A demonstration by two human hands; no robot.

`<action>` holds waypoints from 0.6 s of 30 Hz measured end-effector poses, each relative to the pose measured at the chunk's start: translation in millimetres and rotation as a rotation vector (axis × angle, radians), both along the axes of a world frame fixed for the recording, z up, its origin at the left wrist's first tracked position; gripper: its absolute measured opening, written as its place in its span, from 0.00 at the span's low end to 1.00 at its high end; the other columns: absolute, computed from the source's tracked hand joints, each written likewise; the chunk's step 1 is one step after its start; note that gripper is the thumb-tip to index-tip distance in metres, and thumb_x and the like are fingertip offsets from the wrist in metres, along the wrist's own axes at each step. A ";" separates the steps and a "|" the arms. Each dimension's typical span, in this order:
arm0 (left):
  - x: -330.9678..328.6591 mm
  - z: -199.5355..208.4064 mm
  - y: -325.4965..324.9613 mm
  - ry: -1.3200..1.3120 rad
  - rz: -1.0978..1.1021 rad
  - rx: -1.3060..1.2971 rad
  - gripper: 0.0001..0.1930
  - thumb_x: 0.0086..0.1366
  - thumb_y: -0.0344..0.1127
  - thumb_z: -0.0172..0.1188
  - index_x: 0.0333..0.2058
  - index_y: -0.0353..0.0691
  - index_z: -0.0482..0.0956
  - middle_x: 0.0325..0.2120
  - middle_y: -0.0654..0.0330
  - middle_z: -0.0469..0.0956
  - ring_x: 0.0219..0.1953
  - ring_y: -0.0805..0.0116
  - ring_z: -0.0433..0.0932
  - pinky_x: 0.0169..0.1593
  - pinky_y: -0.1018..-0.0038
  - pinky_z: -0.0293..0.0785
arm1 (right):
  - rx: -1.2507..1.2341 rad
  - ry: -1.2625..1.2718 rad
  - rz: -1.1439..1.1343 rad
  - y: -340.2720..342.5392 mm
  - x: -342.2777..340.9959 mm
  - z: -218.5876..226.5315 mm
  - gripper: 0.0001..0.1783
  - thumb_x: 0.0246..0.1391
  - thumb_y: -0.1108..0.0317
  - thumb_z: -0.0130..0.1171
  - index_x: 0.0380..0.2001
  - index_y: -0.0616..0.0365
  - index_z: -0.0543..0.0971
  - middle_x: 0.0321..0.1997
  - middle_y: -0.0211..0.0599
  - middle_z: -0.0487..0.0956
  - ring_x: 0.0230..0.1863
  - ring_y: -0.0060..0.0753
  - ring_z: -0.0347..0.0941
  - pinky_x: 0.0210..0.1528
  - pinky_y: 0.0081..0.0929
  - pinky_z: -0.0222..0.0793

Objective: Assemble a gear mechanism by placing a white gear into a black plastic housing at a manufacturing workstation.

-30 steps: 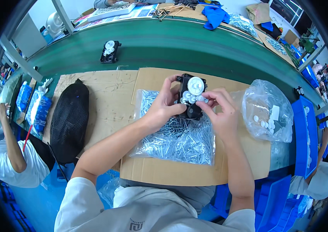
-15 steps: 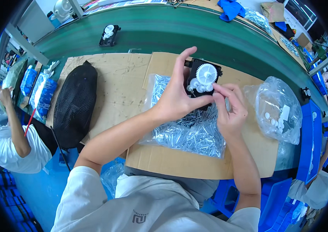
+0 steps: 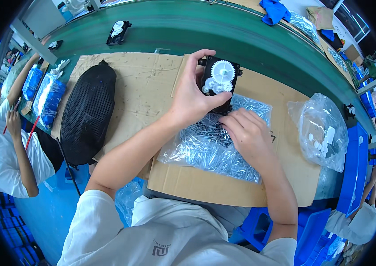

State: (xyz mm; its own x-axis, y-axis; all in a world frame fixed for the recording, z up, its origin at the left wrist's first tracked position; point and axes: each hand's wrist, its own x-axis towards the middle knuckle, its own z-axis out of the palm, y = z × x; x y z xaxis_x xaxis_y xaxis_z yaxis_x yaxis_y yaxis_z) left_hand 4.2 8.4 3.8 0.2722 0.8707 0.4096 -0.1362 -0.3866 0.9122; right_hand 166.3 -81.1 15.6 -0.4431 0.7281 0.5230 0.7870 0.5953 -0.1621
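My left hand (image 3: pixel 191 98) grips a black gearbox housing (image 3: pixel 210 70) by its sides, thumb at the lower edge and fingers behind. Facing up on it are a large white gear (image 3: pixel 222 71) and several smaller white gears. Just below the housing, my right hand (image 3: pixel 251 135) is closed, its fingertips bent down among the metal pins. What those fingers hold, if anything, is hidden. The pins lie in an opened clear plastic bag (image 3: pixel 214 153) on a cardboard sheet (image 3: pixel 196 181).
A black mesh bag (image 3: pixel 88 113) lies left on the cardboard. At right sits a clear bag (image 3: pixel 321 128) with white parts, beside a blue bin (image 3: pixel 353 166). Another gearbox (image 3: pixel 119 32) rests on the green conveyor belt (image 3: pixel 165 26). A co-worker (image 3: pixel 12 146) works at far left.
My right hand has left the gears and dropped to the pins below. My left hand has moved the gearbox slightly up and left. At far left, the co-worker's arm now reaches toward the belt.
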 end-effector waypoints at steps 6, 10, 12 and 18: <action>1.9 8.4 -10.2 -0.009 -0.035 -0.076 0.43 0.46 0.18 0.68 0.61 0.44 0.59 0.41 0.50 0.76 0.41 0.62 0.78 0.46 0.71 0.77 | -0.096 0.304 -0.013 -10.2 10.0 12.0 0.07 0.46 0.83 0.64 0.31 0.64 0.82 0.34 0.34 0.83 0.32 0.32 0.76 0.37 0.23 0.73; 5.6 11.7 -19.5 0.010 -0.072 -0.110 0.43 0.46 0.19 0.68 0.62 0.43 0.59 0.41 0.50 0.75 0.42 0.62 0.77 0.47 0.70 0.76 | -0.097 0.565 -0.063 -12.3 15.7 15.9 0.08 0.45 0.84 0.64 0.31 0.64 0.82 0.34 0.35 0.83 0.31 0.32 0.76 0.36 0.24 0.73; 6.8 10.8 -22.8 0.024 -0.085 -0.057 0.44 0.46 0.18 0.68 0.62 0.43 0.58 0.41 0.51 0.76 0.42 0.62 0.78 0.47 0.71 0.75 | 0.072 0.541 -0.074 -9.1 12.1 16.7 0.08 0.45 0.85 0.64 0.31 0.64 0.82 0.35 0.35 0.83 0.32 0.32 0.76 0.36 0.24 0.73; 11.0 7.4 -26.1 0.090 -0.067 0.097 0.45 0.46 0.17 0.67 0.63 0.42 0.57 0.43 0.51 0.76 0.43 0.62 0.77 0.49 0.71 0.74 | 0.201 0.509 -0.071 -6.1 9.8 12.2 0.09 0.44 0.85 0.64 0.31 0.63 0.82 0.35 0.34 0.82 0.33 0.32 0.76 0.36 0.26 0.73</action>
State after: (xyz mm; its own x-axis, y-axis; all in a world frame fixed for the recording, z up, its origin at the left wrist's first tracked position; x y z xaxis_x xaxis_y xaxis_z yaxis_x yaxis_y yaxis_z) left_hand 15.3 -17.7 11.2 0.3674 0.8069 0.4625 -0.0843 -0.4664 0.8806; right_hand 176.1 -87.2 27.8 -0.0518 0.6103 0.7904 0.6782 0.6025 -0.4208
